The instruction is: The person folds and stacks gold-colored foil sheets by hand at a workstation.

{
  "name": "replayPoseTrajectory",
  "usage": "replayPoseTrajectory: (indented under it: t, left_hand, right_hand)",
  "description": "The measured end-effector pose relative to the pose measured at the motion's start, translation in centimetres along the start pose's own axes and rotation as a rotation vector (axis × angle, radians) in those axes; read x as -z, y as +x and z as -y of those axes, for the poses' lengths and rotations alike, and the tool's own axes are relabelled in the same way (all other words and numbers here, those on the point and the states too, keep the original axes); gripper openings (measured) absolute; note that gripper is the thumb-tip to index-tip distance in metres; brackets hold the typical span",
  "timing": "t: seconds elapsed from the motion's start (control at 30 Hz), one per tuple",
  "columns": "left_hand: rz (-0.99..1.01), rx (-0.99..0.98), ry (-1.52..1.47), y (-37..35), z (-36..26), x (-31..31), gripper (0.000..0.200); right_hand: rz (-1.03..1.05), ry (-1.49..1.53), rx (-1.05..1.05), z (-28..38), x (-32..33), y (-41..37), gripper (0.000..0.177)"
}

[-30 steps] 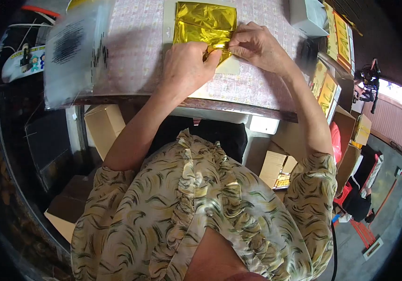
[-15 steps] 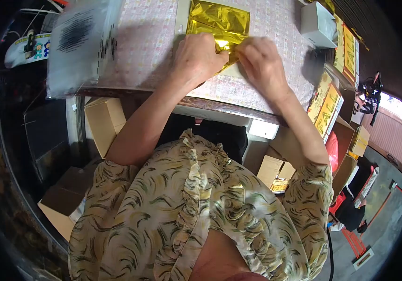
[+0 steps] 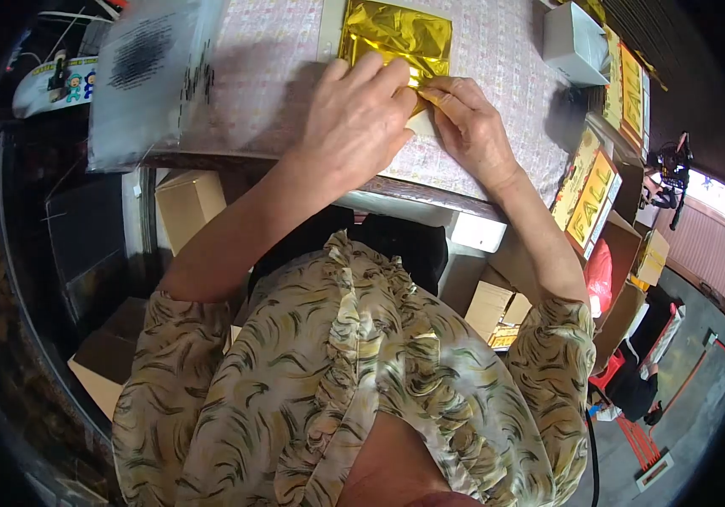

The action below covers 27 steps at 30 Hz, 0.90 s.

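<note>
A shiny gold foil sheet or packet (image 3: pixel 400 38) lies on a flat greyish-beige board (image 3: pixel 329 29) at the table's top middle. My left hand (image 3: pixel 358 118) lies over the foil's lower left part, its fingers bent and close together, partly hiding the foil. At the foil's lower right corner my right hand (image 3: pixel 468 118) pinches the foil edge between thumb and fingers. Both hands' fingertips nearly meet there.
A patterned cloth (image 3: pixel 265 76) covers the table. Clear plastic bags (image 3: pixel 147 76) lie at its left edge. A white box (image 3: pixel 574 44) stands at the upper right, with printed cartons (image 3: pixel 592 198) beside the table. Cardboard boxes (image 3: pixel 189 207) sit below.
My left hand has shifted down and spread over the foil, and its elbow has moved outward. My right hand has moved slightly left and down, still at the foil's lower corner.
</note>
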<state>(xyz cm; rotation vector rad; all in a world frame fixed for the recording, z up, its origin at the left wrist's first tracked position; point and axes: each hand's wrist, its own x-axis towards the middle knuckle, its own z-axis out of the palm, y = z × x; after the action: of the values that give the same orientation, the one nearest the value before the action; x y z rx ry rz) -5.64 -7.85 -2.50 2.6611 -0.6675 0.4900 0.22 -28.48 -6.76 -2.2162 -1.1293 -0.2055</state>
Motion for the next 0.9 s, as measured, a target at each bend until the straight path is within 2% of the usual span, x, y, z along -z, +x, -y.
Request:
replayPoseTrajectory:
  t: [0.17, 0.23, 0.37, 0.43, 0.57, 0.63, 0.77, 0.87, 0.9]
  left_hand:
    - [0.074, -0.089, 0.083, 0.3, 1.2, -1.8, 0.017]
    - [0.279, -0.069, 0.179, 1.0, 1.6, -1.9, 0.022]
    - [0.286, -0.059, 0.040, 1.8, 2.4, -0.6, 0.024]
    - [0.111, -0.148, 0.016, 1.7, 2.3, -0.9, 0.022]
    - [0.090, -0.161, 0.122, 1.6, 1.4, -1.4, 0.017]
    - [0.220, -0.158, 0.195, 1.7, 1.3, -1.3, 0.014]
    - [0.152, -0.172, 0.082, 2.4, 2.3, -1.9, 0.010]
    - [0.262, -0.086, -0.027, 4.2, 3.5, -1.7, 0.015]
    - [0.478, 0.016, -0.123, 5.3, 4.0, -1.0, 0.015]
  right_hand:
    - [0.019, 0.017, -0.026, 0.4, 0.4, 0.2, 0.026]
    - [0.022, 0.012, -0.029, 0.6, 0.6, 0.2, 0.026]
    - [0.025, 0.042, -0.037, 0.8, 0.7, 0.3, 0.027]
    - [0.029, 0.044, -0.039, 1.0, 0.7, 0.2, 0.028]
    - [0.041, 0.024, -0.064, 1.2, 0.8, 0.3, 0.028]
    - [0.040, 0.018, -0.080, 1.2, 0.9, 0.4, 0.027]
    - [0.049, 0.047, -0.124, 1.0, 0.7, 0.3, 0.026]
    - [0.025, 0.076, -0.173, 0.4, 0.2, 0.1, 0.022]
    - [0.006, 0.101, -0.206, 0.1, 0.0, 0.1, 0.020]
